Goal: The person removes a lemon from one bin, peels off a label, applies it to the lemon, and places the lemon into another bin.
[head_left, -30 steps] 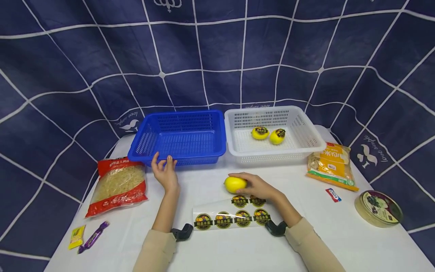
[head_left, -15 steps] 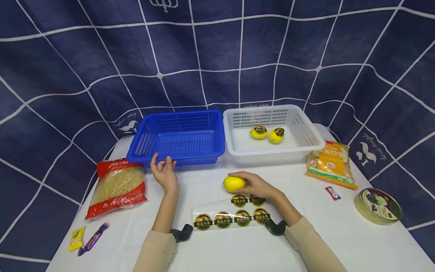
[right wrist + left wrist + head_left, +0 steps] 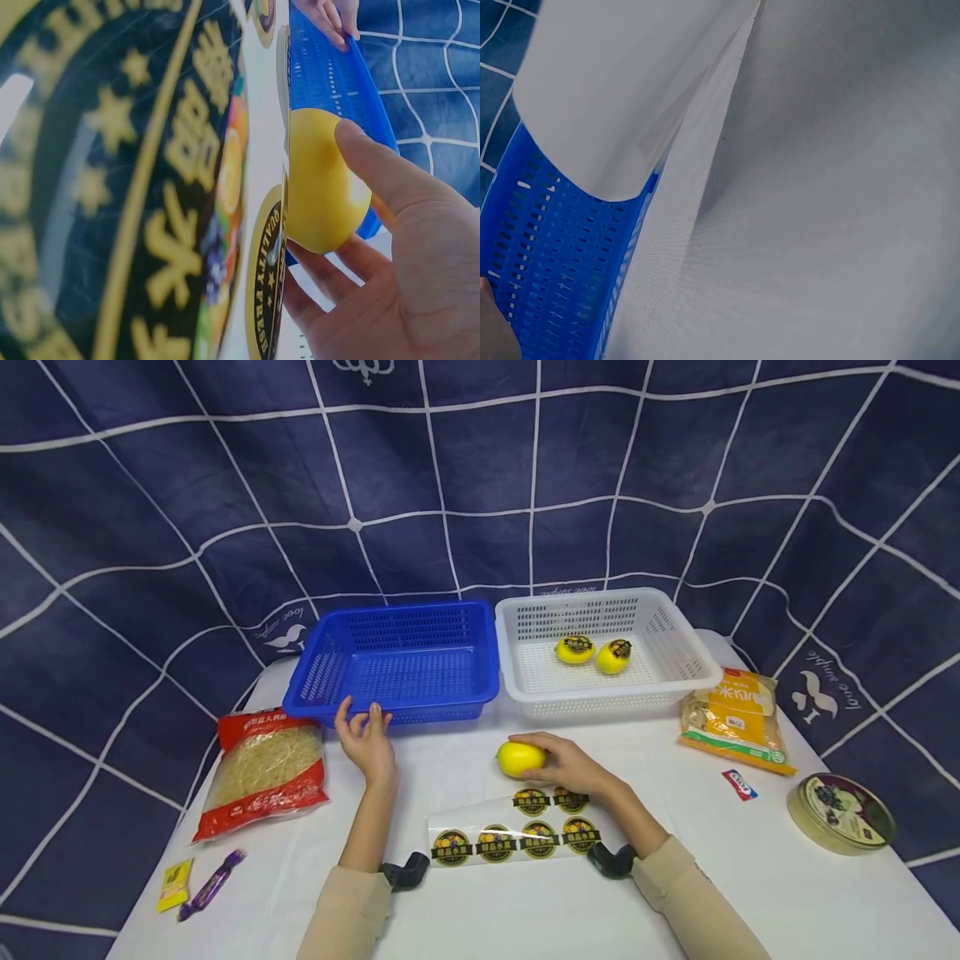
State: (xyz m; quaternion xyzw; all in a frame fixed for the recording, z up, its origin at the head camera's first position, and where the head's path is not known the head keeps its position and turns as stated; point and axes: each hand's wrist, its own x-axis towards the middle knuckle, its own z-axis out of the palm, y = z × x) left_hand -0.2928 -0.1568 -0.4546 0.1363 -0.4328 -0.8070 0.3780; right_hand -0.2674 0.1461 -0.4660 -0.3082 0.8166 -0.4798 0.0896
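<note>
My right hand grips a yellow lemon with fingers and thumb, just beyond a clear sheet of round fruit stickers. In the right wrist view the thumb presses against the smooth side of this lemon, while the stickers loom close to the camera. At the front rim of the blue basket, my left hand has its thumb and index finger on the edge. The right wrist view shows those fingers straddling the basket's rim. The left wrist view has only a piece of that hand.
Two lemons with stickers lie in the white basket. A red pasta bag, yellow candy and purple candy are on the left. At right lie an orange bag, a small wrapper and a round tin.
The lemon and my right hand have moved slightly away from me, opening a little more space to the sticker sheet. My left hand stays at the blue basket's rim.
</note>
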